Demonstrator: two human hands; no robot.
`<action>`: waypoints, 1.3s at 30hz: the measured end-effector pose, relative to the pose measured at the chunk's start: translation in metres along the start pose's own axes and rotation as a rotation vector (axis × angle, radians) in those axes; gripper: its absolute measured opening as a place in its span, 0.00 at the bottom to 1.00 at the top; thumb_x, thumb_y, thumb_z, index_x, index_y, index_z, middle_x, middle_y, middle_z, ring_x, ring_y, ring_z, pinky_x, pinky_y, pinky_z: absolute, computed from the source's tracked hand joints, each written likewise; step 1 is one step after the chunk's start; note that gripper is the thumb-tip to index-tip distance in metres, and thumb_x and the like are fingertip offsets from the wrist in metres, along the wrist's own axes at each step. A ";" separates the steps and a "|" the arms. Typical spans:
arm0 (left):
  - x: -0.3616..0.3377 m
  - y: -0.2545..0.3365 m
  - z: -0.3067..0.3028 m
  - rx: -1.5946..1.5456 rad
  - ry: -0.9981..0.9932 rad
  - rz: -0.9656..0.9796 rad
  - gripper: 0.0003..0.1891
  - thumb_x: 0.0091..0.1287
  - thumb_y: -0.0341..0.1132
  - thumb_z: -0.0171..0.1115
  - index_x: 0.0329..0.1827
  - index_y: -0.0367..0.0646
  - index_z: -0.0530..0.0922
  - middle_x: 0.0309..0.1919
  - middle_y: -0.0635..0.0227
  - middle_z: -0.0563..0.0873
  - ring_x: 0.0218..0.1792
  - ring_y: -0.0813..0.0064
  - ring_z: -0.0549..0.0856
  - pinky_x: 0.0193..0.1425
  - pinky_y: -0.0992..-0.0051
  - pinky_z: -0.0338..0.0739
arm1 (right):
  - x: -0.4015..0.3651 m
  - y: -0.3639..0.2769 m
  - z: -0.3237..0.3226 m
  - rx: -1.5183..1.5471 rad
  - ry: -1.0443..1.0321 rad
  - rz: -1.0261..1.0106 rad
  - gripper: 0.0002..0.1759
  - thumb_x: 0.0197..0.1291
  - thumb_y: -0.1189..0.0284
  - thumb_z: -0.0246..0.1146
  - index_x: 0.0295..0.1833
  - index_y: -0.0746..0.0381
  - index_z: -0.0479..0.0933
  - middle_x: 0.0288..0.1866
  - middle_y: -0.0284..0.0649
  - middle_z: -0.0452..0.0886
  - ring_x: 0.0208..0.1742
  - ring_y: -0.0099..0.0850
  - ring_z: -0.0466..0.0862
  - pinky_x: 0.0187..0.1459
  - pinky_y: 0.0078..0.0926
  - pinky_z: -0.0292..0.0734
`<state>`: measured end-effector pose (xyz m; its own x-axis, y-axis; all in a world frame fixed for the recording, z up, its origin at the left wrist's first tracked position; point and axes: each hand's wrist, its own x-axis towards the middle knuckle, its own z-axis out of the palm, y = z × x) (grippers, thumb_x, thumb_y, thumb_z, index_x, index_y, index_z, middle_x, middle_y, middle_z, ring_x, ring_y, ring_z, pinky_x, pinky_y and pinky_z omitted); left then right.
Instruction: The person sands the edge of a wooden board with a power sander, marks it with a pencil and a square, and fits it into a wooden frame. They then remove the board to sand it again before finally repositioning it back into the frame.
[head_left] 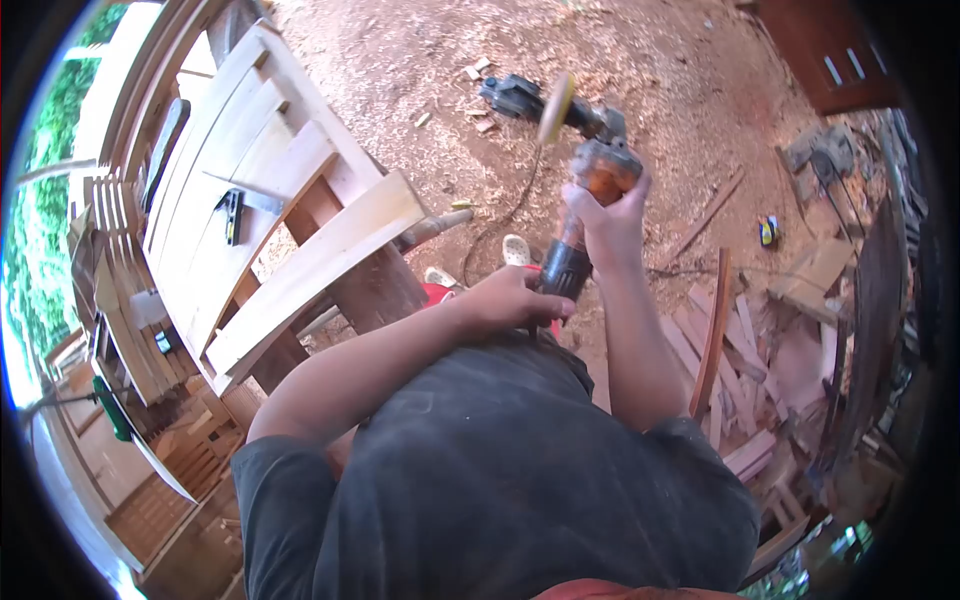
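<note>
An angle grinder [570, 262] with an orange and black body is held slanting up and away in front of my torso. My right hand [612, 212] is wrapped around its front part, just behind the grey gear head. At the rear end, close to my shirt, my left hand [512, 300] grips the black part of the body. A yellow round disc [556, 108] stands edge-on at the grinder's far end. Beyond the disc appears a black tool part [512, 96].
On the left, a wooden panel frame [215, 190] carries a try square [236, 212] and a loose board [320, 265]. Shavings cover the ground [400, 90], with a dark cord [510, 215] across it. Wood offcuts [740, 350] and a tape measure [768, 231] lie at right.
</note>
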<state>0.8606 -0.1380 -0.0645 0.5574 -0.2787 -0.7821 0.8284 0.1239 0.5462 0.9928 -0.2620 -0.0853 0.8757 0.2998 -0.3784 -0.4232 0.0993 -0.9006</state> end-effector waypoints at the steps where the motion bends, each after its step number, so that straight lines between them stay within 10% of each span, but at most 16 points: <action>1: -0.002 -0.001 0.000 -0.023 -0.015 0.014 0.23 0.69 0.48 0.82 0.54 0.38 0.88 0.40 0.69 0.90 0.39 0.79 0.86 0.47 0.73 0.80 | 0.000 0.004 -0.001 0.010 -0.013 0.015 0.48 0.61 0.82 0.73 0.79 0.58 0.52 0.59 0.47 0.77 0.47 0.30 0.86 0.42 0.33 0.89; 11: -0.033 -0.017 -0.011 0.163 0.042 0.295 0.27 0.66 0.56 0.83 0.47 0.38 0.88 0.36 0.67 0.90 0.39 0.76 0.88 0.49 0.70 0.82 | -0.007 -0.006 0.013 0.166 -0.203 0.078 0.35 0.63 0.74 0.73 0.72 0.60 0.64 0.51 0.47 0.82 0.37 0.37 0.88 0.38 0.37 0.90; 16: -0.070 -0.042 -0.039 0.563 0.140 0.432 0.39 0.67 0.60 0.79 0.69 0.35 0.86 0.50 0.51 0.95 0.50 0.57 0.95 0.59 0.62 0.86 | -0.022 0.017 0.014 -0.122 -0.383 0.271 0.22 0.63 0.68 0.73 0.58 0.67 0.77 0.39 0.42 0.86 0.33 0.33 0.88 0.41 0.33 0.89; 24: -0.184 -0.119 -0.130 0.448 1.037 0.694 0.16 0.71 0.39 0.73 0.56 0.42 0.92 0.48 0.55 0.94 0.48 0.56 0.94 0.58 0.60 0.88 | -0.108 -0.002 0.030 0.236 -0.337 0.521 0.25 0.63 0.64 0.73 0.59 0.69 0.78 0.40 0.45 0.87 0.35 0.36 0.89 0.47 0.37 0.92; 28: -0.191 -0.174 -0.188 0.375 1.514 0.719 0.11 0.70 0.36 0.72 0.52 0.44 0.91 0.43 0.57 0.91 0.45 0.52 0.92 0.54 0.55 0.86 | -0.076 0.015 0.012 -0.436 -0.271 0.509 0.21 0.58 0.67 0.74 0.52 0.70 0.81 0.39 0.49 0.88 0.36 0.40 0.90 0.45 0.43 0.93; 39: -0.184 -0.187 -0.228 0.651 1.856 0.365 0.10 0.74 0.43 0.71 0.42 0.48 0.91 0.41 0.65 0.92 0.46 0.59 0.90 0.59 0.58 0.76 | 0.082 -0.068 0.187 -0.814 -0.634 0.076 0.17 0.53 0.73 0.75 0.47 0.64 0.81 0.32 0.34 0.83 0.29 0.21 0.81 0.31 0.22 0.76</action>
<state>0.6155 0.1069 -0.0908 0.3854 0.8711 0.3045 0.7815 -0.4836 0.3942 1.0497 -0.0668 -0.0151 0.4700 0.7469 -0.4703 0.0198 -0.5416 -0.8404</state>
